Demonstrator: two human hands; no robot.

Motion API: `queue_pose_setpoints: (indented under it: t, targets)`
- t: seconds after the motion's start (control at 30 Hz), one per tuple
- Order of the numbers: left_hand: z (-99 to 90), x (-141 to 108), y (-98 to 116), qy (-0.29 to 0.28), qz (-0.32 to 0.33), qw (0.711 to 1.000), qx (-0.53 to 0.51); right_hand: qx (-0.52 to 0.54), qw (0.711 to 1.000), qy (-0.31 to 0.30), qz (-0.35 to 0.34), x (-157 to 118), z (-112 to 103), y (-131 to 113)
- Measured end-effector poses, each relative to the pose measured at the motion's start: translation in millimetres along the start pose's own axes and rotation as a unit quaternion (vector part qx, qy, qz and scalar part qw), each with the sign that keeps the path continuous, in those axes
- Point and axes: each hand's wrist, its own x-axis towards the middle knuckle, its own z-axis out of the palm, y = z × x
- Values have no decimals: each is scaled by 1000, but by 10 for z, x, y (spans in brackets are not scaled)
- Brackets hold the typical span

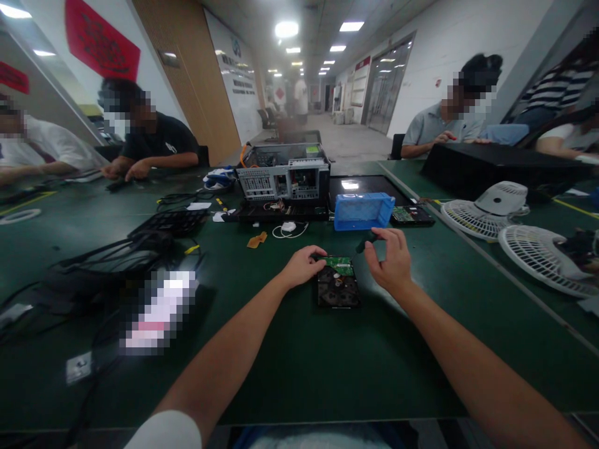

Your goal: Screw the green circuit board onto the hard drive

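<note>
On a dark green tabletop, a black rectangular hard drive with a green circuit board (pixel 337 290) lies flat in front of the wearer. The bare left hand (pixel 305 266), fingers loosely curled, touches the drive's upper left edge. The bare right hand (pixel 389 257) pinches a slim dark-handled tool (pixel 365 242) between thumb and fingers, its tip near the board's upper right corner. Just beyond stands an open blue plastic box (pixel 364 212); behind and left, an opened metal computer case (pixel 283 181).
</note>
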Motion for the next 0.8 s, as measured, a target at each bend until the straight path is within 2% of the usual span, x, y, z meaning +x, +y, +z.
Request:
queue_pose_setpoints:
  t: [0.37, 0.67, 0.8]
  targets:
    - [-4, -2, 14, 0, 8, 1000, -1, 5, 1000, 12, 3, 16, 11, -17]
    - [-2, 3, 8, 5, 4, 1000, 1, 49, 999, -16, 5, -11, 31, -19]
    - [-12, -9, 20, 4, 10, 1000, 9, 49, 998, -10, 22, -22, 46, -18]
